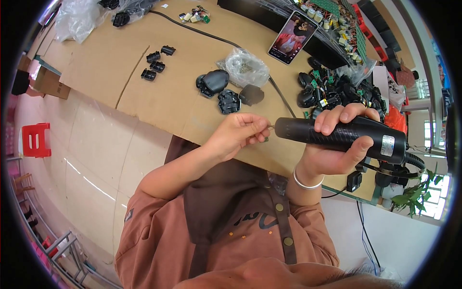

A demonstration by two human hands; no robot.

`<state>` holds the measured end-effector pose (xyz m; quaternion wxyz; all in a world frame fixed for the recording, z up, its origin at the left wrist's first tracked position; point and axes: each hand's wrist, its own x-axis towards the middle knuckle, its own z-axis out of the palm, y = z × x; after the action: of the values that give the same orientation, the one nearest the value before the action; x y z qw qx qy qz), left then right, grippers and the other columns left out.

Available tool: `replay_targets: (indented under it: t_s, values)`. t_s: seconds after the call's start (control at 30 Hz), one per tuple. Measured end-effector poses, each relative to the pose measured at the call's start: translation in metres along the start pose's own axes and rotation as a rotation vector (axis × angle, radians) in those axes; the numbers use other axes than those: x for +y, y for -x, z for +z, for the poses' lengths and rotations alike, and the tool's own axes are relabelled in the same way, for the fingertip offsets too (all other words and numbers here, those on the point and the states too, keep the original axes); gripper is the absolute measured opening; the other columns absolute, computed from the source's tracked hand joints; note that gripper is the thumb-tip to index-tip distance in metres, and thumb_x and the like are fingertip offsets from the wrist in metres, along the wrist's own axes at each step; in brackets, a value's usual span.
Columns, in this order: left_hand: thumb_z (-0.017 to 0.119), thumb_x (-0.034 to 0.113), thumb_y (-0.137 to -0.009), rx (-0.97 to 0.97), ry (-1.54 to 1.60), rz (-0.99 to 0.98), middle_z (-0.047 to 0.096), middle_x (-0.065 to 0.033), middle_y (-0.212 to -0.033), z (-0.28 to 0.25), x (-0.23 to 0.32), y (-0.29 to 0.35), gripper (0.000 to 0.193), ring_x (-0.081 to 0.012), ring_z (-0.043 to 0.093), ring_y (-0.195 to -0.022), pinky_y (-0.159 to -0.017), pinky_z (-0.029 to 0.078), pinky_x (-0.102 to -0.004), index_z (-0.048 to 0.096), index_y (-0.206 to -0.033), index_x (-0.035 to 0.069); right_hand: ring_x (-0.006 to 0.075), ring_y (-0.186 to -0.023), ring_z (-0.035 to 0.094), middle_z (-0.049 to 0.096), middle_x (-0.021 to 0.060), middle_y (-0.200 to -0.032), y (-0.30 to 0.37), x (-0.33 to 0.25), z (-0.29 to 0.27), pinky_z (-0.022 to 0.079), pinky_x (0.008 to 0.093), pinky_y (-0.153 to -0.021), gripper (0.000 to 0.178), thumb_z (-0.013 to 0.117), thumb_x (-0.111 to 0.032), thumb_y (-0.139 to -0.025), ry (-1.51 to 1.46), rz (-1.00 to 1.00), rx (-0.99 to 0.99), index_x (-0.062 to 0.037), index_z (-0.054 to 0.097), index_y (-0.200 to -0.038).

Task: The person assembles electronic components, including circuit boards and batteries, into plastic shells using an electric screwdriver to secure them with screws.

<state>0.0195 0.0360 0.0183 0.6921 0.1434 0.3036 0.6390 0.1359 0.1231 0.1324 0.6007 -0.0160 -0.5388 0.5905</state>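
Black cylindrical plastic power screwdriver (344, 136): matt, finely textured grip. Brown cardboard-covered surface (144, 91): dull, papery, creased. Clear crinkled plastic bag (246, 67): glossy. Black moulded plastic housings (226, 91): smooth, slight sheen. Thin silver metal bangle (308, 183): shiny. Brown cloth apron (226, 202): matt, with metal studs.

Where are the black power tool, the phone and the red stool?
Black power tool (337, 135), head view, middle of its barrel.
Phone (292, 37), head view, centre of its lit screen.
Red stool (36, 139), head view, its seat top.
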Motion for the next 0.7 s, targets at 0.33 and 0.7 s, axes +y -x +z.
replay_targets:
  t_s: [0.33, 0.7]
  values:
    - [0.059, 0.023, -0.089, -0.016, -0.052, 0.042, 0.064, -0.0067, -0.089, 0.002, 0.011, 0.010, 0.025, -0.0076, 0.056, -0.072, -0.059, 0.042, -0.0182, 0.062, -0.101, 0.001, 0.0143, -0.057, 0.046, 0.044, 0.0074, -0.086, 0.003, 0.002, 0.001, 0.042, 0.0266, -0.052, 0.045, 0.055, -0.039, -0.087, -0.015, 0.011, 0.002, -0.0077, 0.039, -0.114]
    - [0.075, 0.029, -0.066, 0.318, -1.664, 0.810, 0.054, -0.0103, -0.111, -0.028, -0.018, 0.042, 0.042, -0.0298, 0.054, -0.099, -0.079, 0.044, -0.0389, 0.062, -0.101, 0.011, 0.0171, -0.053, 0.048, 0.044, 0.0107, -0.083, 0.028, 0.037, 0.001, 0.044, 0.0295, -0.048, 0.053, 0.062, -0.038, -0.082, 0.167, 0.130, -0.069, -0.0100, 0.035, -0.119]
